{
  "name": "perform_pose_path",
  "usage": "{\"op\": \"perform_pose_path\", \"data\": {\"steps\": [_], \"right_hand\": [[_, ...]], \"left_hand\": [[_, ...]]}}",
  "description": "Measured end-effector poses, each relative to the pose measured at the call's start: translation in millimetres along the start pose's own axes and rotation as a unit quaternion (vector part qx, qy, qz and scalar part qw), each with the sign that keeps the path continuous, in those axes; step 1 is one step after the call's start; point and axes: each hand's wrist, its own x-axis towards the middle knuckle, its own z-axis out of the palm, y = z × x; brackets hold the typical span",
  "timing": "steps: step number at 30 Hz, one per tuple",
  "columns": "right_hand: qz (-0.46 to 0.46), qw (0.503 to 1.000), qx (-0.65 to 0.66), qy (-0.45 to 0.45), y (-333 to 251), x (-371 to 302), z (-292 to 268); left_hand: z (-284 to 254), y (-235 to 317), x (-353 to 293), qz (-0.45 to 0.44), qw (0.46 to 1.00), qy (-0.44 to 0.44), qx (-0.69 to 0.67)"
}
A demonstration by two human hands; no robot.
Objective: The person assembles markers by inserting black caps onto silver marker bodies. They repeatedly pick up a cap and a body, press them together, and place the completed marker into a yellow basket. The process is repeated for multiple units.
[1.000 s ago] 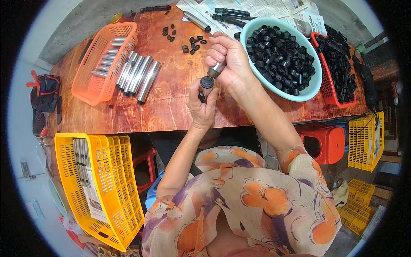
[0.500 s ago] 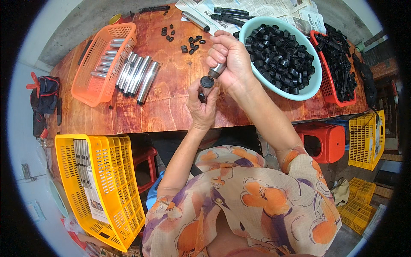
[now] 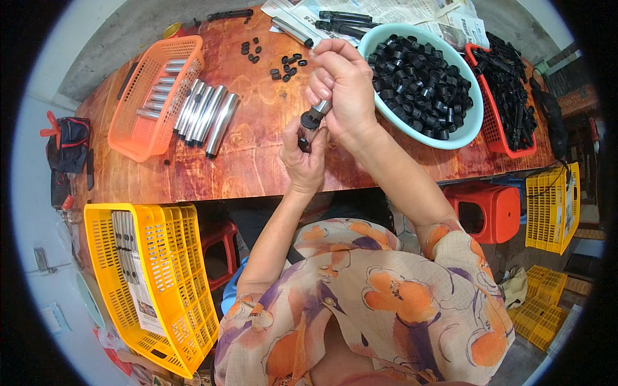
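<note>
My right hand (image 3: 347,93) is closed around a silver metal tube (image 3: 322,107), most of it hidden in the fist. The tube's lower end tilts down to the left and meets a black round plastic piece (image 3: 309,120). Pinched between the thumb and fingers of my left hand (image 3: 304,164), that black piece sits just above the table's near edge. Whether the tube is inside it or only against it, I cannot tell. Beyond the hands, several small black rings (image 3: 288,67) lie loose on the wooden table (image 3: 251,170).
Left stands an orange basket (image 3: 123,138) of silver tubes, with more tubes (image 3: 222,122) beside it. A pale blue basin (image 3: 477,119) of black caps is at right, by a red basket (image 3: 494,122) of black parts. Newspaper (image 3: 412,19) lies behind; a yellow crate (image 3: 174,270) stands lower left.
My right hand has shifted slightly left, bringing the tube's end over the black piece. The black piece's round top has tilted and is more covered now. My left hand has barely moved.
</note>
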Motion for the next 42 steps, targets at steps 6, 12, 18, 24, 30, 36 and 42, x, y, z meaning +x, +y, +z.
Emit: {"op": "perform_pose_path", "data": {"steps": [6, 12, 18, 24, 30, 36, 42], "right_hand": [[-0.043, 0.996, -0.064, -0.036, 3, 0, 6], [-0.069, 0.990, -0.114, -0.045, 5, 2, 8], [-0.096, 0.984, -0.140, -0.050, 9, 4, 9], [-0.160, 0.958, -0.235, -0.032, 17, 8, 6], [-0.170, 0.952, -0.238, -0.091, 16, 3, 6], [-0.102, 0.931, -0.275, -0.219, 4, -9, 7], [0.016, 0.853, -0.237, -0.464, -11, -18, 5]], "left_hand": [[-1, -4, 0, -0.009, 1.000, -0.004, 0.000], [7, -7, 2, 0.029, 0.998, 0.055, 0.033], [8, 0, 3, 0.022, 0.997, 0.056, 0.042], [10, -3, -1, 0.013, 0.996, 0.067, 0.055], [3, -5, -1, -0.048, 0.998, 0.028, -0.028], [-18, -14, -4, -0.082, 0.993, -0.082, -0.029], [-38, 1, 27, -0.132, 0.902, -0.372, -0.178]]}}
